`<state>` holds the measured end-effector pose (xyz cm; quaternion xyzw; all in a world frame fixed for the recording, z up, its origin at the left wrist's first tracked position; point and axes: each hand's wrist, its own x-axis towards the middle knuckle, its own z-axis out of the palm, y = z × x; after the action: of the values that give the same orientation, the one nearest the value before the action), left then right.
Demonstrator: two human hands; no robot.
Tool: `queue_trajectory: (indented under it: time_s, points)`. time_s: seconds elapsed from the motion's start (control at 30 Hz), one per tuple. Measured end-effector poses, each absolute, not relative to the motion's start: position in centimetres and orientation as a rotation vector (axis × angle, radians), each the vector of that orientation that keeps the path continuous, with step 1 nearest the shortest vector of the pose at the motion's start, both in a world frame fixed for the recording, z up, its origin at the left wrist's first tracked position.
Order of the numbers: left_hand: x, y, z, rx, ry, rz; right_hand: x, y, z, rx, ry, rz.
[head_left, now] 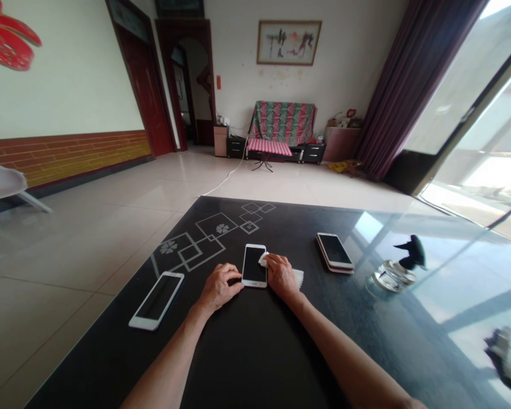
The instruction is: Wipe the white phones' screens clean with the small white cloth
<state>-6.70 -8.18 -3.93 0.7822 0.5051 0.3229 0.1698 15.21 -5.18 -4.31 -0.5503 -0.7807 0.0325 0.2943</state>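
Black, glossy tabletop [247, 352] spreads beneath my forearms, a pale flower-and-square pattern [222, 228] across its far left. Left of my hands a slanted phone [159, 300] lies face up; well to the right sits a stack of phones [335, 252], and farther right stands a clear spray bottle [394, 276] with a black nozzle. Something crumpled [509, 355] shows at the near right, too blurred to name. All these lie apart from the white phone [253, 267] that rests face up between my hands. My left hand [219, 286] bends palm down, fingertips touching its left edge; how firmly they press I cannot tell. My right hand [281, 276] curls closed on a white cloth [263, 259], pressing it at the phone's right edge, while scalloped white shows beside my wrist. Dark surface runs from my right hand to the stack, and from the phone to the table's far edge.
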Motion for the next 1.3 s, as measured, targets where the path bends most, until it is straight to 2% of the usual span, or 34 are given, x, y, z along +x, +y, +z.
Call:
queue_trajectory:
  time_s: [0.4,0.97,1.3]
  points:
    - [-6.7,-8.1,-4.0,2.222,1.417,0.933,16.4,-11.0,-4.0,-1.341,-2.168,0.155]
    - [-6.8,-7.8,-4.4,2.217,1.436,0.908,15.6,-1.7,-4.7,-1.455,-2.081,0.065]
    - [-6.9,-7.5,-4.7,2.235,1.444,0.896,15.5,-1.3,-4.8,-1.462,-2.089,0.03]
